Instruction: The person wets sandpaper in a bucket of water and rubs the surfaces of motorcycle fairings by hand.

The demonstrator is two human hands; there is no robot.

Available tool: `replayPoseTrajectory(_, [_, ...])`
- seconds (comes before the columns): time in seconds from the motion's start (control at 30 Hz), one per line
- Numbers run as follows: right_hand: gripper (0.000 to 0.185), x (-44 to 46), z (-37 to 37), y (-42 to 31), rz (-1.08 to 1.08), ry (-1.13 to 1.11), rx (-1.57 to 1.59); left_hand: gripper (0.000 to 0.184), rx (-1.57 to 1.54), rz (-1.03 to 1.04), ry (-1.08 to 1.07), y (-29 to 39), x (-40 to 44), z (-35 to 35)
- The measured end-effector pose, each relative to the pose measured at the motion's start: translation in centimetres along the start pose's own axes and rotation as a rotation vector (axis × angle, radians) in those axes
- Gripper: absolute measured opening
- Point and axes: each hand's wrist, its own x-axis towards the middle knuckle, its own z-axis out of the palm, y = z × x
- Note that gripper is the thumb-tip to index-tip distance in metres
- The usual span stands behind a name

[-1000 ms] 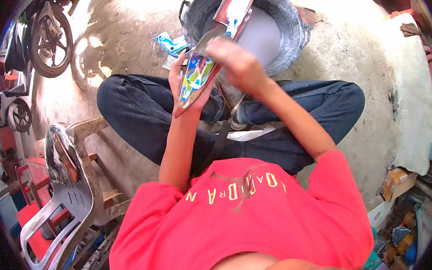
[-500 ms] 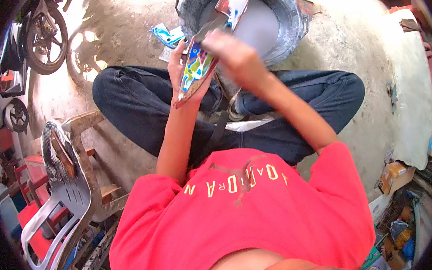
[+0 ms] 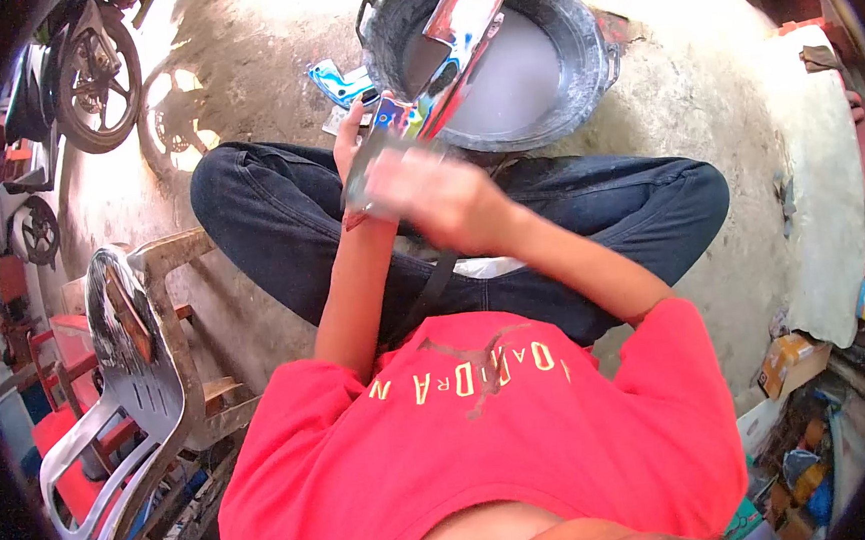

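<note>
A long, glossy multicoloured panel (image 3: 451,76), painted in red, white, blue and yellow patches, slants from my lap out over a black tub (image 3: 592,78). My left hand (image 3: 348,143) grips the panel's near end from the left and beneath, most of its fingers hidden. Over that same end, my right hand (image 3: 437,191) is closed on a thin grey sheet (image 3: 366,179) that looks like sandpaper, pressed along the surface and smeared by motion. Cloudy greyish water (image 3: 514,79) lies in the tub, under the panel's far end.
A smaller blue-and-white piece (image 3: 341,84) lies on the concrete floor left of the tub. A worn grey plastic chair (image 3: 145,385) stands at my left, a motorcycle wheel (image 3: 98,83) beyond it. At right are a pale panel (image 3: 823,192) and a cardboard box (image 3: 792,360).
My right hand has slid toward me with the grey sheet, from the panel's middle to its near end. My left hand keeps its hold.
</note>
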Motion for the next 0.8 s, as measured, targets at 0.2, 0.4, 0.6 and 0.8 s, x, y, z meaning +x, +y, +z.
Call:
replayPoseTrajectory(0.2, [0.040,0.0,-1.7,7.4,0.164,0.055,-0.206,0.040,-0.095,0.123,0.110,-1.7,0.0,2.0])
replayPoseTrajectory(0.4, [0.039,0.2,0.4,0.0,-0.004,-0.008,-0.068,0.039,0.005,-0.011,-0.025,0.2,0.5,-0.9])
replayPoseTrajectory(0.6, [0.038,0.0,-1.5,8.2,0.199,0.072,-0.246,0.038,-0.091,0.122,0.118,-1.8,0.0,1.7])
replayPoseTrajectory(0.8, [0.045,-0.3,0.3,0.3,-0.003,-0.008,-0.020,0.040,0.018,0.010,0.011,-0.1,0.1,-0.6])
